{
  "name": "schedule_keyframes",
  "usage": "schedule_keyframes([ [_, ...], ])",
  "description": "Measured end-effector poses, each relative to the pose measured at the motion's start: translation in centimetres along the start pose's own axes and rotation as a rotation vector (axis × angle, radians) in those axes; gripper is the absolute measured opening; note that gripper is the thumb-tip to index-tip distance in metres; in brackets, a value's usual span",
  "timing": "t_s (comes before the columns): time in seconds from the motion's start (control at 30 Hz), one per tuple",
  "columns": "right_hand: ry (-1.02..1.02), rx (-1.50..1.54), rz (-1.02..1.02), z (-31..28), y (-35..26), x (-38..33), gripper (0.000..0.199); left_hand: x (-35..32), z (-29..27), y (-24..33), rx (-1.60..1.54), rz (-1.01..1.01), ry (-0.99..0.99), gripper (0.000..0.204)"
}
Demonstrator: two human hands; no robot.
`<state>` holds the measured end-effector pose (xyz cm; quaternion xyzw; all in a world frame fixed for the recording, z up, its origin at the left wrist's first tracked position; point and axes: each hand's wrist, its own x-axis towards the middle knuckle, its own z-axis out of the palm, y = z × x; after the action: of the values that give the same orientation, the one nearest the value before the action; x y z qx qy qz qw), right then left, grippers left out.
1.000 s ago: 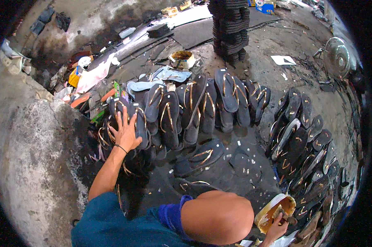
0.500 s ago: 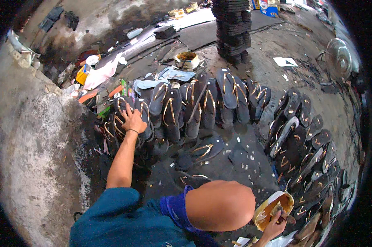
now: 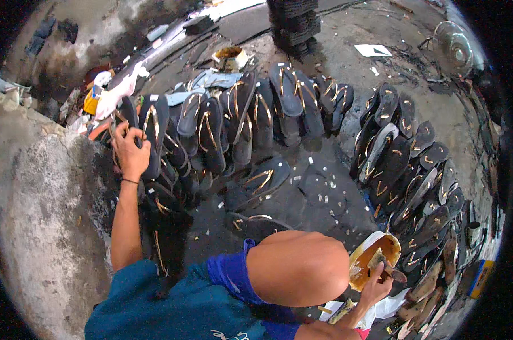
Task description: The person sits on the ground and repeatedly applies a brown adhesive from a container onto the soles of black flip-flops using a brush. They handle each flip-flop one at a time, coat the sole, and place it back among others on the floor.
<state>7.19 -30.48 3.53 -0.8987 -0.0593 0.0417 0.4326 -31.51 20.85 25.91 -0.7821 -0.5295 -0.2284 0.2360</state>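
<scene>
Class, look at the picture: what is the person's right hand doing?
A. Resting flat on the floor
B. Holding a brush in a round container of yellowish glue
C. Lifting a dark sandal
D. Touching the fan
B: the right hand grips a brush whose tip sits in the round glue container, low and right of the knee.

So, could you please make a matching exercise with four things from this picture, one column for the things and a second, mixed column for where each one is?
Things:
1. left hand
2. right hand
3. round metal floor fan
4. tall stack of black rubber soles

Places:
A. top centre of the floor
B. on a black flip-flop with gold straps
C. far right, at the top
D. at the round bowl of yellow-brown glue

Pairs: 1-B, 2-D, 3-C, 4-A
</scene>
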Motion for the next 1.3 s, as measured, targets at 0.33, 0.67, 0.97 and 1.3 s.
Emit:
schedule_keyframes([
  [0.33,0.001,-0.098,0.067,-1.3,-0.4,-0.4,0.034,-8.7,1.8,23.8,-0.719,0.595,-0.430,0.017],
  [0.67,0.181,-0.077,0.135,-4.1,-0.6,-3.2,0.025,-20.1,8.2,23.7,-0.833,0.685,-0.996,0.043],
  [0.97,0.170,-0.218,-0.176,-0.4,-0.8,0.3,0.021,-20.1,10.0,13.6,-0.934,0.565,-1.316,0.038],
  [1.3,-0.308,-0.419,0.208,-5.4,-4.0,-6.2,0.026,-23.0,9.3,28.8,-1.149,1.321,-1.216,0.057],
])
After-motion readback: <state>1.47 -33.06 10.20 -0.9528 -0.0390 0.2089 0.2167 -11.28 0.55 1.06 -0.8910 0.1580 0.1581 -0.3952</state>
